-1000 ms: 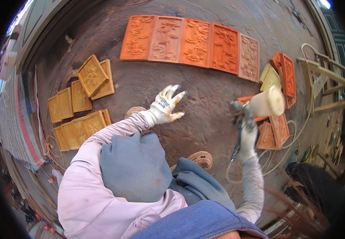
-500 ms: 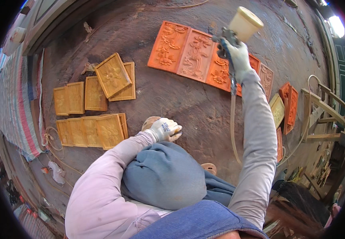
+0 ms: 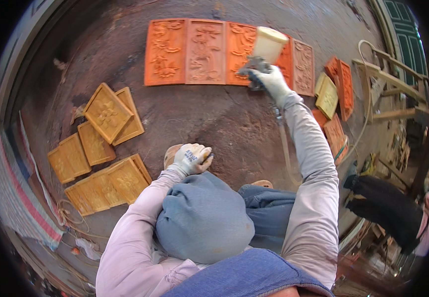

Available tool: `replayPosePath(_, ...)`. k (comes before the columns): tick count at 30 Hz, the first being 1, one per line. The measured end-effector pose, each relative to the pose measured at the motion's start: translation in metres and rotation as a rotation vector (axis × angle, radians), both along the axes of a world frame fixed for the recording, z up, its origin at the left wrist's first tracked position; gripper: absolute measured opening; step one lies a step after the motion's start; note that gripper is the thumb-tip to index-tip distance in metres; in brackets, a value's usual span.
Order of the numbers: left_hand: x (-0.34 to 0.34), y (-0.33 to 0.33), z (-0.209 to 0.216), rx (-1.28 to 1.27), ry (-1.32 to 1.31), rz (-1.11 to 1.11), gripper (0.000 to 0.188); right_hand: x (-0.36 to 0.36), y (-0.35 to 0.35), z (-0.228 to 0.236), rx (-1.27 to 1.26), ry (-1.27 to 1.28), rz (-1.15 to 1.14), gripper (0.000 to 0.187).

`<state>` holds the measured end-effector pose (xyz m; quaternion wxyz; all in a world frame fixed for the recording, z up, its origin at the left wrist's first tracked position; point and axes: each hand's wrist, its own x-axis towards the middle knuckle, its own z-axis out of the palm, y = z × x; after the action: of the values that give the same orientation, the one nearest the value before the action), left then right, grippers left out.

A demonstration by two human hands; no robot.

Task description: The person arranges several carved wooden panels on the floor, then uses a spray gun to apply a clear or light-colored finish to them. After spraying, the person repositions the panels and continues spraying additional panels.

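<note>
My right hand, in a pale glove, grips a spray gun with a cream cup on top. The gun is in front of a row of carved wooden panels, over the near edge of the middle orange panel. To its left lie a paler panel and a bright orange one. A hose hangs from the gun. My left hand, gloved too, is curled closed by my knee; what it holds, if anything, is hidden.
Yellow-brown carved panels lie in overlapping groups at the left, beside a striped sheet. More orange and yellow panels lie at the right, near a wooden stand. At the lower right a person in dark clothing is bent over.
The view has turned, so the panels sit differently in it. My right hand has brought the spray gun nearer and leftward, to the row's near edge. My left hand stays by the knee.
</note>
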<state>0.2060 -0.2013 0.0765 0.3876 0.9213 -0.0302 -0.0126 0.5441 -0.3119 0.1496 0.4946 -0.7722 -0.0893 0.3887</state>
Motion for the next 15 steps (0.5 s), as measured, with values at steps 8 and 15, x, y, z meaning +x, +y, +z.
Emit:
replayPosePath(8, 0.003, -0.005, -0.005, 0.073, 0.041, -0.044, 0.02, 0.107, -0.23, -0.019, -0.513, -0.585, -0.538, 0.026)
replayPosePath(15, 0.0, -0.002, -0.002, 0.058, 0.042, -0.008, 0.021, 0.035, -0.143, 0.0, -0.111, -0.159, -0.346, 0.019)
